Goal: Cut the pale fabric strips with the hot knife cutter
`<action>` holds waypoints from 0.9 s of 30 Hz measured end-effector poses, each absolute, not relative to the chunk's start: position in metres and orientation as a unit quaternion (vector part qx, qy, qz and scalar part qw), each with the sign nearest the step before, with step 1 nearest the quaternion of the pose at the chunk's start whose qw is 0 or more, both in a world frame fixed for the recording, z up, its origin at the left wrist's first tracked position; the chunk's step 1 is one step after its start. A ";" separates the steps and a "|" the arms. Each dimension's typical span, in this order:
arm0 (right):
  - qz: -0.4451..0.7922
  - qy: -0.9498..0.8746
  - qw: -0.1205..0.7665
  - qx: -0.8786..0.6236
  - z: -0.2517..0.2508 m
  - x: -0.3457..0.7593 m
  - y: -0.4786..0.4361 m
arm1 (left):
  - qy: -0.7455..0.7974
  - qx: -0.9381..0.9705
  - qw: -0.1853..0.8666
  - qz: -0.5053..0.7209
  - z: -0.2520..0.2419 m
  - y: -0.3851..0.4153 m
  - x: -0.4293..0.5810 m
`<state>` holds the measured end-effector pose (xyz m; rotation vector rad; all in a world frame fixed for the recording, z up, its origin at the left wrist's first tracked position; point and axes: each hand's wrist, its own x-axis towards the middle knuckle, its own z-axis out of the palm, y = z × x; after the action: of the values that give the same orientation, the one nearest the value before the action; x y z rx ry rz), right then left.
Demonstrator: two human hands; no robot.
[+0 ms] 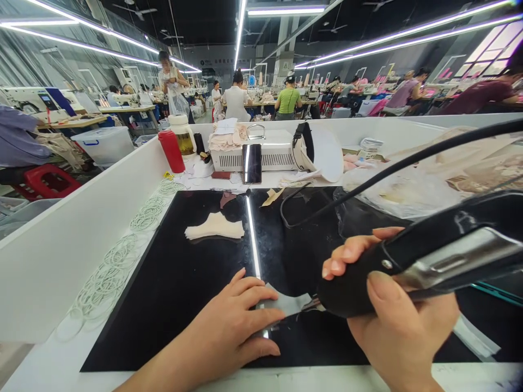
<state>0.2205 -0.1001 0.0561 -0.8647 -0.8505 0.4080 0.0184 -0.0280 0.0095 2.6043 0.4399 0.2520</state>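
My left hand [245,316] lies over a small grey fabric piece [288,302] on the black cutting mat [183,316]. Its fingers are spread and press down on the piece, hiding part of it. A corded black handheld electric cutter [408,261] is wrapped in my right hand [404,321]. The metal tip of the cutter touches the right end of the grey piece. Farther back on the mat sits a stack of cream fabric pieces [215,225].
Bundles of pale green loops [110,269] line the left wall [81,228]. At the back stand a red bottle [171,151], a jar [182,136], a phone [252,163] and a white box [269,142]. The cutter's black cord [368,182] arcs over plastic bags [404,185].
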 end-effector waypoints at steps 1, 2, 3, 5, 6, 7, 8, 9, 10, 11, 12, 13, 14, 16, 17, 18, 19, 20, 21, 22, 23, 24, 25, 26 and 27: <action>0.182 -0.388 0.806 -0.408 0.057 0.222 -0.100 | 0.160 0.953 0.242 0.091 0.010 -0.028 0.019; 0.176 -0.382 0.809 -0.411 0.058 0.224 -0.100 | 0.160 0.953 0.242 0.090 0.010 -0.028 0.018; 0.174 -0.379 0.811 -0.411 0.058 0.226 -0.100 | 0.160 0.953 0.241 0.089 0.010 -0.028 0.018; 0.172 -0.378 0.813 -0.409 0.056 0.228 -0.099 | 0.159 0.955 0.237 0.084 0.010 -0.028 0.018; 0.170 -0.380 0.812 -0.408 0.056 0.229 -0.099 | 0.158 0.956 0.235 0.081 0.010 -0.028 0.018; 0.169 -0.383 0.811 -0.408 0.055 0.229 -0.099 | 0.158 0.956 0.233 0.079 0.011 -0.028 0.018; 0.167 -0.386 0.810 -0.408 0.054 0.229 -0.099 | 0.156 0.957 0.233 0.077 0.011 -0.028 0.018; 0.165 -0.390 0.808 -0.409 0.053 0.229 -0.099 | 0.156 0.957 0.233 0.077 0.012 -0.028 0.018; 0.164 -0.393 0.806 -0.411 0.052 0.229 -0.099 | 0.156 0.957 0.234 0.077 0.012 -0.028 0.018; 0.163 -0.395 0.804 -0.415 0.052 0.229 -0.099 | 0.156 0.957 0.234 0.077 0.013 -0.028 0.018; 0.163 -0.396 0.801 -0.418 0.051 0.229 -0.099 | 0.156 0.957 0.234 0.077 0.014 -0.028 0.018; 0.164 -0.397 0.799 -0.421 0.050 0.229 -0.099 | 0.156 0.956 0.236 0.076 0.014 -0.028 0.018; 0.167 -0.397 0.798 -0.421 0.050 0.229 -0.099 | 0.156 0.956 0.237 0.078 0.014 -0.028 0.018; 0.174 -0.396 0.798 -0.419 0.049 0.229 -0.098 | 0.161 0.952 0.244 0.091 0.011 -0.027 0.017; 0.177 -0.395 0.799 -0.417 0.050 0.229 -0.098 | 0.167 0.948 0.249 0.107 0.009 -0.027 0.016; 0.178 -0.393 0.801 -0.416 0.050 0.229 -0.097 | 0.177 0.942 0.253 0.132 0.006 -0.026 0.014; 0.176 -0.391 0.802 -0.416 0.051 0.229 -0.097 | 0.191 0.934 0.258 0.160 0.003 -0.025 0.013; 0.173 -0.390 0.803 -0.416 0.052 0.229 -0.096 | 0.210 0.924 0.261 0.186 0.001 -0.024 0.013; 0.170 -0.393 0.802 -0.416 0.053 0.229 -0.096 | 0.233 0.914 0.263 0.205 -0.001 -0.023 0.012; 0.167 -0.399 0.800 -0.416 0.055 0.230 -0.095 | 0.256 0.905 0.264 0.215 -0.003 -0.022 0.013; 0.165 -0.407 0.795 -0.418 0.056 0.231 -0.095 | 0.280 0.898 0.263 0.216 -0.003 -0.021 0.014; 0.162 -0.418 0.787 -0.423 0.057 0.233 -0.096 | 0.301 0.893 0.263 0.208 -0.002 -0.020 0.016; 0.154 -0.432 0.776 -0.433 0.058 0.236 -0.096 | 0.317 0.889 0.262 0.199 -0.001 -0.020 0.019; 0.140 -0.443 0.762 -0.451 0.058 0.239 -0.098 | 0.328 0.887 0.264 0.192 0.001 -0.020 0.022; 0.118 -0.453 0.744 -0.476 0.058 0.244 -0.099 | 0.332 0.885 0.268 0.185 0.003 -0.020 0.025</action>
<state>0.2440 -0.0993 0.0580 -1.0431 -0.9931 0.2594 0.0253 -0.0202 0.0034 2.3881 0.8958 0.5001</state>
